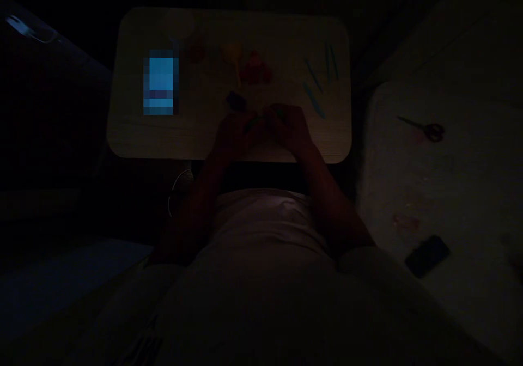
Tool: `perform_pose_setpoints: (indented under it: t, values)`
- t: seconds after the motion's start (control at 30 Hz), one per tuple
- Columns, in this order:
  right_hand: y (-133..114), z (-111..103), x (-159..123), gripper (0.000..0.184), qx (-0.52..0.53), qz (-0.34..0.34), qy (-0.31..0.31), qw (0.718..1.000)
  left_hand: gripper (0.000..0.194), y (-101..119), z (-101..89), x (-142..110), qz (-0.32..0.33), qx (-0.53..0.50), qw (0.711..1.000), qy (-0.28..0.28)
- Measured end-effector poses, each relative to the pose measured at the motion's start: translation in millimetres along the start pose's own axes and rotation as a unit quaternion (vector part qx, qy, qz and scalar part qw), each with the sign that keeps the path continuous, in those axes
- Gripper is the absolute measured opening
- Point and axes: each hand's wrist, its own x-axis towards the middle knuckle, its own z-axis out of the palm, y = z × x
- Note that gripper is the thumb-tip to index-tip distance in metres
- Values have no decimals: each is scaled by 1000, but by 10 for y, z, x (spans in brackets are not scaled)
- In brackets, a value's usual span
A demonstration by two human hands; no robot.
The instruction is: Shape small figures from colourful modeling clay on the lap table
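Note:
The light is very dim. Both hands are together near the front edge of a wooden table. My left hand has its fingers closed on a thin green piece, its kind too dark to make out. My right hand is closed at the other end of the green piece. Just beyond my left hand lies a dark blue lump. Farther back are a red lumpy object and an orange-yellow object with a thin stem.
At the table's left a lit, pixelated screen glows blue. Several thin blue sticks and a knife-shaped blue tool lie at the right. A pale surface beside the table bears scissors and a dark phone-like slab.

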Motion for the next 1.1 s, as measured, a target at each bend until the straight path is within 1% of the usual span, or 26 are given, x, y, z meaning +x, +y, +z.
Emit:
perform_pose_setpoints:
  t: [0.2,0.43,0.6,0.73,0.83,0.9,1.03,1.1]
  values:
    - [-13,-2,-9,55,14,-3,3,1000,57,-8,15,3,-11,7,1000,-1]
    - [-3,-8,-2,55,10,-7,-1,1000,56,-5,7,2,-10,10,1000,-5]
    - [-2,-4,5,56,-7,1,-4,1000,55,-36,27,-2,-14,13,1000,-1]
    - [-4,-2,10,60,-15,-32,16,999,57,-39,32,2,-16,9,1000,4]
    - [-7,-8,12,60,-13,-54,16,998,58,-30,26,6,-14,5,1000,-4]
    - [-12,-13,14,59,-14,-50,10,999,58,-21,20,7,-12,3,1000,-8]
    - [-32,-17,14,59,-22,-21,6,1000,60,1,6,9,-8,16,1000,3]
    - [-41,-19,10,58,-17,-23,8,1000,60,5,2,11,-2,19,1000,2]
